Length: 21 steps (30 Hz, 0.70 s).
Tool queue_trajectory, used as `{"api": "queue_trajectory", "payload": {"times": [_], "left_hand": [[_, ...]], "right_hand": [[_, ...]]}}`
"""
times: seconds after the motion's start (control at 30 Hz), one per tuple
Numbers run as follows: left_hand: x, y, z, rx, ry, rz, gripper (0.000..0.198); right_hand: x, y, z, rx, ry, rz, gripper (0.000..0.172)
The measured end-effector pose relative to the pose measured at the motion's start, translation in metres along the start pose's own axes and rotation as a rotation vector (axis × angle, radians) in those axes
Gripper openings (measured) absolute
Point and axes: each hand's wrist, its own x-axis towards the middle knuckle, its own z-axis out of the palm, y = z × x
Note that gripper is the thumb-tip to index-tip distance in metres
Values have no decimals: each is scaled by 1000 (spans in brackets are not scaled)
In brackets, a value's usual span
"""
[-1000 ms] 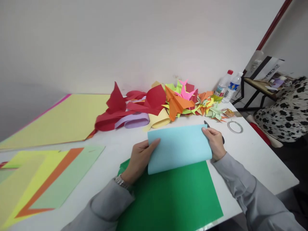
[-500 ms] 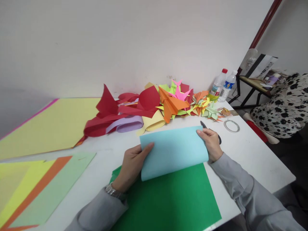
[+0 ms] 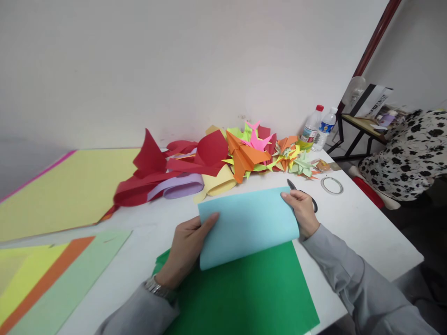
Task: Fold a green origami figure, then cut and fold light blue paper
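A light blue sheet of paper (image 3: 247, 225), curved over along its lower edge, is held up between my two hands. My left hand (image 3: 188, 246) pinches its left side, thumb on the front and the other fingers hidden behind. At the upper right corner, my right hand (image 3: 303, 210) grips the paper with the thumb in front. Below it a green sheet (image 3: 251, 293) lies on the white table. Partly hidden behind my right hand are scissors (image 3: 314, 204) with dark handles.
Folded paper shapes, among them an orange paper plane (image 3: 242, 158) and curled red paper (image 3: 213, 149), are heaped along the wall. Two bottles (image 3: 310, 130) stand at the back right, near a tape roll (image 3: 332, 185). Coloured sheets (image 3: 87, 270) lie at left. A person in patterned clothing (image 3: 401, 158) is at right.
The view has shifted slightly, so the table things sit lower and further left. Both hands keep their hold on the blue paper, which looks nearly the same.
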Motion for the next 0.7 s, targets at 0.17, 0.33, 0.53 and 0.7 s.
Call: {"api": "queue_trajectory", "payload": {"times": [0.17,0.33,0.53,0.7], "left_hand": [[-1,3,0,46,-3,26,50],[-2,1,-4,114,-19,68,52],[-1,3,-4,107,-5,62,54],[-2,5,-2,81,14,5,55]], "right_hand": [[0,0,-1,-6,18,12,33],[-1,-3,-2,57,19,7,33],[0,-4,-2,56,12,0,33],[-1,-4,-2,99,-3,7,30]]}}
